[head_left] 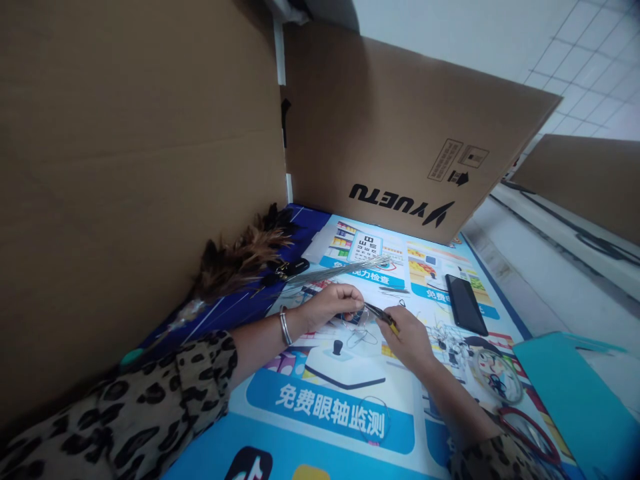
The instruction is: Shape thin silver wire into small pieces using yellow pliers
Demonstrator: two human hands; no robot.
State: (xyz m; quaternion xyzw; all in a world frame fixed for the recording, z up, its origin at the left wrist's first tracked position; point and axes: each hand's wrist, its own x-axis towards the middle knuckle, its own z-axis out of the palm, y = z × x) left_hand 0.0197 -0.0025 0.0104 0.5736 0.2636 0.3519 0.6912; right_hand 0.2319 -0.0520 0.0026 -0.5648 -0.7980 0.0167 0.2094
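My left hand (pixel 336 303), with a silver bracelet at its wrist, is closed in a pinch over the printed sheet. Thin bent wire (pixel 364 339) hangs in loops at its fingertips. In my right hand (pixel 411 339) is a pair of pliers (pixel 384 316) with yellow on the handles, the fingers wrapped round them. The pliers' jaws point left and meet the wire at my left fingertips; how tightly they bite is too small to tell. Beyond my hands lies a bundle of straight thin wires (pixel 345 269), with a few short pieces (pixel 395 291) close by.
Cardboard panels (pixel 400 120) wall off the left and back. Along the left lie brown feathers (pixel 240 253) and a black key fob (pixel 295 268). To the right are a black phone (pixel 467 305), small wire pieces (pixel 445 340), a round clear container (pixel 515 380), a red ring (pixel 547 440) and a teal sheet (pixel 570 393).
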